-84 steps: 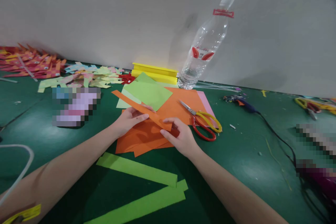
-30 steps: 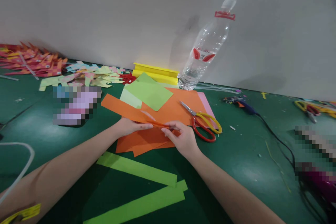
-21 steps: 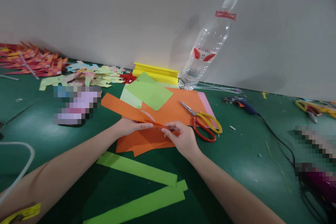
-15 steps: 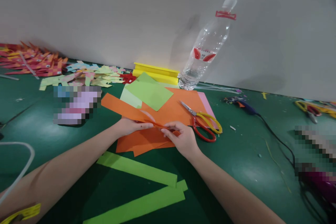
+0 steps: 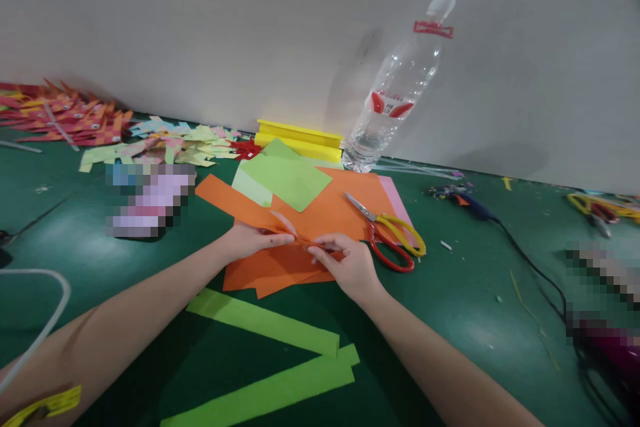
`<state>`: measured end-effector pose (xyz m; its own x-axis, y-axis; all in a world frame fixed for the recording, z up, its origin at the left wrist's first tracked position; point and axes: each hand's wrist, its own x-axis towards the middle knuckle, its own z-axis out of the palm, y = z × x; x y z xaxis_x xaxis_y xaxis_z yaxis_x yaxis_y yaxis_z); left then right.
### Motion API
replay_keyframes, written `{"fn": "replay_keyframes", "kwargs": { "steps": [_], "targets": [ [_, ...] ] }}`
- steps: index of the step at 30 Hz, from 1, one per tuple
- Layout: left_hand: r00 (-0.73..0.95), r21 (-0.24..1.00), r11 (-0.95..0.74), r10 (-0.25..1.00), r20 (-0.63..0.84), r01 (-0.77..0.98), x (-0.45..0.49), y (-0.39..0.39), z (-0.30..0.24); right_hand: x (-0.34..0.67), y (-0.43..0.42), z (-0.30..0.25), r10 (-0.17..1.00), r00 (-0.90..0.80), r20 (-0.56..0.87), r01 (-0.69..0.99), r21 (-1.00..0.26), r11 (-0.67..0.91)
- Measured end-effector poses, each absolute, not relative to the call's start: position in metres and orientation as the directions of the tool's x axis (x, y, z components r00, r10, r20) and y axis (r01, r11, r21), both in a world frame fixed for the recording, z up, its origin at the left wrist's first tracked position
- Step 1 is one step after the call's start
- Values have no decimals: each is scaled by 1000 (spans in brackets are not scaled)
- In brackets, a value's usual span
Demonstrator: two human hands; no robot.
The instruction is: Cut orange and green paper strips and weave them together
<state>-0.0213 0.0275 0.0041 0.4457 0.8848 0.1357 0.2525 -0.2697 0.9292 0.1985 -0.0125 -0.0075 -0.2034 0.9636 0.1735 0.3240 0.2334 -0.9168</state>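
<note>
An orange paper strip (image 5: 235,200) runs from the upper left down to both of my hands, above a pile of orange sheets (image 5: 290,272). My left hand (image 5: 253,240) is closed on the strip, thumb on top. Fingers of my right hand (image 5: 347,263) pinch its right end, where the paper looks folded; the exact fold is hidden by the fingers. Scissors (image 5: 387,230) with one red and one yellow handle lie partly open on an orange sheet (image 5: 330,193), just beyond my right hand. A green square of paper (image 5: 290,175) lies behind the strip.
Two green paper strips (image 5: 270,323) lie in front on the green table (image 5: 475,373). A clear bottle (image 5: 400,87) leans by the wall. Paper scraps (image 5: 170,140) and red-orange folded pieces (image 5: 65,117) are heaped at the back left. A blurred-out phone-like object (image 5: 155,203) lies left; a dark cable (image 5: 530,260) runs right.
The whole view has shifted very slightly. Both hands keep the same grip on the orange strip, with hardly any movement between the frames.
</note>
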Motion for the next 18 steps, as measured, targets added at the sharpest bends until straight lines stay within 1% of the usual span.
{"fn": "replay_keyframes", "kwargs": {
  "steps": [9,18],
  "targets": [
    [440,927,-244,893,100,286,-21,27,4,199,-13,-7,958,-221,181,325,-913,247],
    [424,948,-262,891,164,183,-19,27,5,199,-14,-4,960,-227,164,342,-910,236]
  ]
}}
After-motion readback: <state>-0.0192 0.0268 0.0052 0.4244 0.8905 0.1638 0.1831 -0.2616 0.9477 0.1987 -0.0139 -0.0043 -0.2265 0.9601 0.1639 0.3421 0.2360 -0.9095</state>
